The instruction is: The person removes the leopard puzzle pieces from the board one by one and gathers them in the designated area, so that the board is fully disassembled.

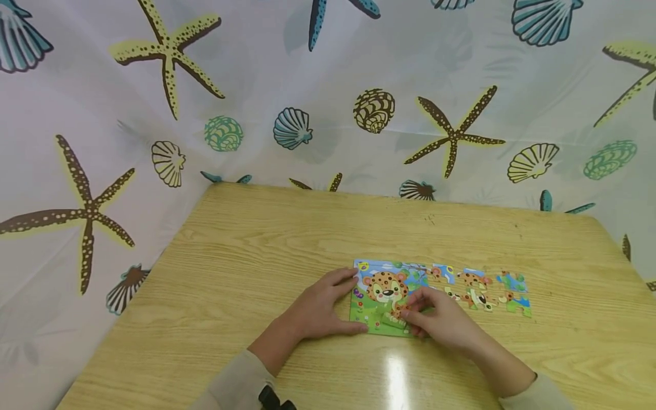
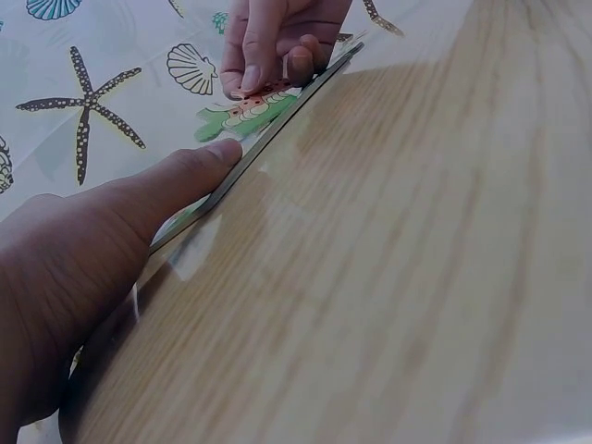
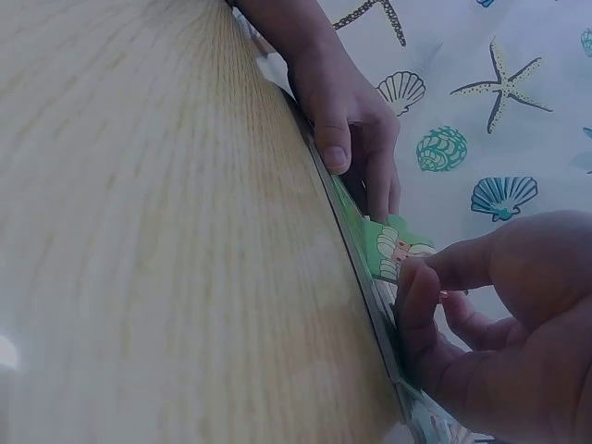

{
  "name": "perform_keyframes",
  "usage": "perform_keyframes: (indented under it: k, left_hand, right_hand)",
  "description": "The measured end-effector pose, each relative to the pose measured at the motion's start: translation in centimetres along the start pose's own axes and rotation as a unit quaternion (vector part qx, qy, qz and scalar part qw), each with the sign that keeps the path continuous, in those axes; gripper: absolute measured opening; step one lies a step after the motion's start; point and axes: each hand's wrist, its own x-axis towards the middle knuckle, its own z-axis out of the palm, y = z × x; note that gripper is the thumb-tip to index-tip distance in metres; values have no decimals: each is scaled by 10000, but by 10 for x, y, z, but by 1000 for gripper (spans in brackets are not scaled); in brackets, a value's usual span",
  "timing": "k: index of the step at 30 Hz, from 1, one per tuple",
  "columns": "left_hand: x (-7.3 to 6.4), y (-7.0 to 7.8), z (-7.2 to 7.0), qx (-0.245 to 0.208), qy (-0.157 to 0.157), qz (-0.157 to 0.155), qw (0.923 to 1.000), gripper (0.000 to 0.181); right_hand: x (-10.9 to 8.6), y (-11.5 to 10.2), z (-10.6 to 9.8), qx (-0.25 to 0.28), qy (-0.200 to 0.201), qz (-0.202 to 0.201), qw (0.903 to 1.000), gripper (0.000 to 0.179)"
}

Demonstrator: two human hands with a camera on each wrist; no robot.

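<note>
A flat puzzle board (image 1: 363,313) with a cartoon leopard on grass under a blue sky lies on the table. At its left side is my left hand (image 1: 320,304); the straight thumb rests on the near left corner and the fingers touch the far left part. My right hand (image 1: 443,319) pinches a puzzle piece (image 1: 393,319) between thumb and fingertips, over the lower right part of the board. Green grass and spotted leopard paws show on this piece (image 3: 388,248) in the right wrist view; its right part is hidden by the fingers.
Several loose puzzle pieces (image 1: 476,278) lie in rough rows right of the board, some partly behind the right hand. The wooden table (image 1: 256,239) meets a white cloth (image 1: 328,154) printed with starfish and shells at its back and left.
</note>
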Motion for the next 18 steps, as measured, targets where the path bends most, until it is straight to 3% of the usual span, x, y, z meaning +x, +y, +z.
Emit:
perform_keyframes:
  k: [18]
  left_hand:
    - [1,0,1,14,-69,-42,10000,100]
  right_hand:
    - [-13,11,-19,700,-91,166,9974,32]
